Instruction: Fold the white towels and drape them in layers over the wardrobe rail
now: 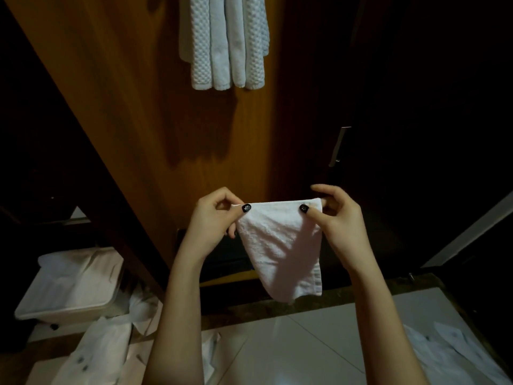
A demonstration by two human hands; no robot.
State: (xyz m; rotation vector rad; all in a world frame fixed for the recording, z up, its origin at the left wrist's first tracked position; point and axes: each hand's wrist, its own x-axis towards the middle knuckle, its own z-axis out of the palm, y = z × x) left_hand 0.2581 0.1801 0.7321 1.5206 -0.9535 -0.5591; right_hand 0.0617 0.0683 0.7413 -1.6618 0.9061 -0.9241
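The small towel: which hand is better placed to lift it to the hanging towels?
Probably the left hand. It and the right hand each pinch a top corner of the small towel, but the hanging towels are above the left one.

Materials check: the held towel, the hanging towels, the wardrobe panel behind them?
Held towel: soft white terry-like cloth, matte; it sags limp between the left hand and right hand. Hanging towels: white cloth, some waffle-textured, some plainer pile. Wardrobe panel: brown wood or wood-look laminate, faint sheen; cannot tell which.

2 hands [213, 221] [339, 218], 1 held towel [280, 245], 1 bin [69, 311]
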